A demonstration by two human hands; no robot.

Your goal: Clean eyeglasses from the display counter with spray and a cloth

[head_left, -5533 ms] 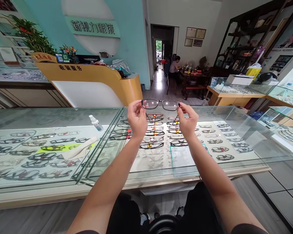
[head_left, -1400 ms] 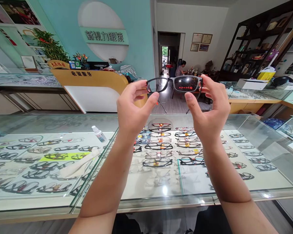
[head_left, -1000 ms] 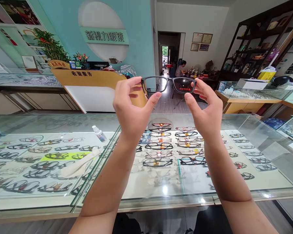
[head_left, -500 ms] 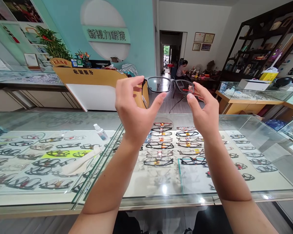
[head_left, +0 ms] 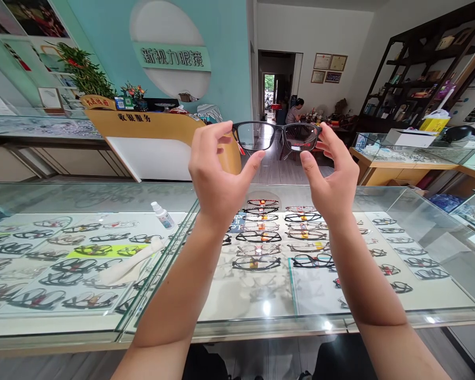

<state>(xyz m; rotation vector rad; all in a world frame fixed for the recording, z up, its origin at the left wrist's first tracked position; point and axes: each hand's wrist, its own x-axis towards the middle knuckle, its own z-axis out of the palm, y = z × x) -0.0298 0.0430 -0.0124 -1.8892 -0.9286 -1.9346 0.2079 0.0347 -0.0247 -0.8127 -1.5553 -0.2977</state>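
Note:
I hold a pair of black-framed glasses (head_left: 276,136) up in front of me, above a glass display counter (head_left: 237,316). My left hand (head_left: 217,174) pinches the frame's left end between thumb and fingers. My right hand (head_left: 332,177) pinches the right end the same way. The lenses face me and the right one bears small red lettering. Under the counter's glass lie rows of several spectacle frames (head_left: 261,237).
A small white spray bottle (head_left: 161,215) and a rolled pale cloth (head_left: 130,262) lie on the counter at left. Behind stands a yellow reception desk (head_left: 150,126) with plants. A person sits at a table (head_left: 296,113) in the back room. Dark shelves (head_left: 411,74) line the right wall.
Over 5.5 s the glasses rose from just above the counter to eye height. In the last second both hands turned the frame slightly left and back to face me.

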